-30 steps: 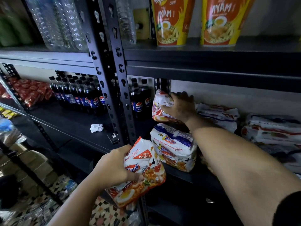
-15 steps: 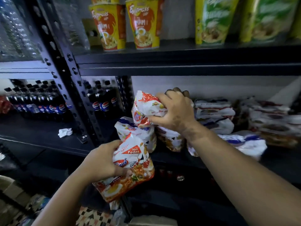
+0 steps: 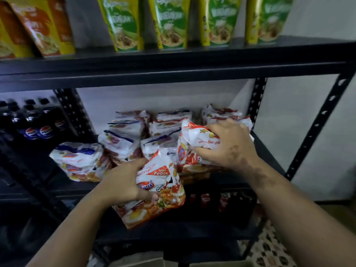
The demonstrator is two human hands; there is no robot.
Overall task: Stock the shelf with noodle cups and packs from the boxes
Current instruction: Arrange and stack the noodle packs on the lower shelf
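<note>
My left hand (image 3: 125, 184) grips a red-and-white noodle multipack (image 3: 159, 191) marked "Lebih Pedas", held in front of the middle shelf's edge. My right hand (image 3: 229, 145) grips a second white-and-red noodle pack (image 3: 190, 143) from above, over the right part of the black middle shelf (image 3: 77, 186). Behind both packs, several white noodle packs (image 3: 123, 135) lie stacked on that shelf, one pack (image 3: 79, 160) apart at the left. On the upper shelf (image 3: 173, 62) stand green noodle cups (image 3: 171, 22) and orange-yellow noodle cups (image 3: 44, 27).
Dark cola bottles (image 3: 32, 124) fill the shelf bay at the left. Small red-capped bottles (image 3: 213, 201) stand on the lower shelf. A black perforated upright (image 3: 316, 128) bounds the rack on the right, with a white wall behind. Patterned floor tiles (image 3: 269, 247) show at the bottom right.
The view has swung right along the rack. My right hand has carried its pack from the left end of the shelf to the right side. My left hand keeps its pack, now raised nearer the shelf.
</note>
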